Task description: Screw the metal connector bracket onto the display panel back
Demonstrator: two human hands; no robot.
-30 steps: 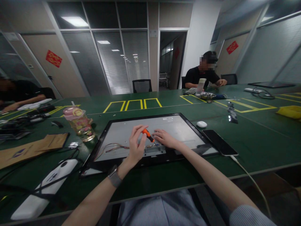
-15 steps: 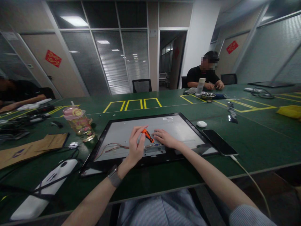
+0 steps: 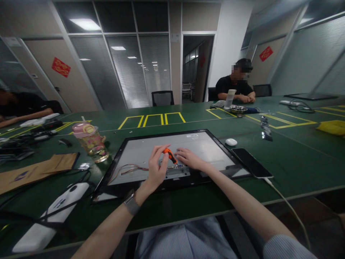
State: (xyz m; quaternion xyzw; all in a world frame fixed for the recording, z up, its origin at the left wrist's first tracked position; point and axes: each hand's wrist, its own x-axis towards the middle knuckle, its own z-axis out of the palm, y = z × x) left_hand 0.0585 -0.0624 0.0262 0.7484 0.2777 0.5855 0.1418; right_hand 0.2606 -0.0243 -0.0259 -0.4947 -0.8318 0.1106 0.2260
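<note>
My left hand grips an orange and black screwdriver by its handle. The tool is tilted, its lower end at the metal bracket with connectors along the near edge of a flat display panel. The exact contact of the tip is too small to make out. On the panel's grey back, just right of the screwdriver, my right hand lies with its fingers stretched out. Thin wires run over the panel left of my left hand.
A phone on a cable and a white earbud case lie right of the panel. Leftward are a pink-lidded bottle, a brown cardboard piece and a white power strip. Across the table sits a person.
The screwdriver handle has shifted or turned slightly in my left hand, its end staying at the bracket. My right hand has barely moved. The person opposite has brought their hands together.
</note>
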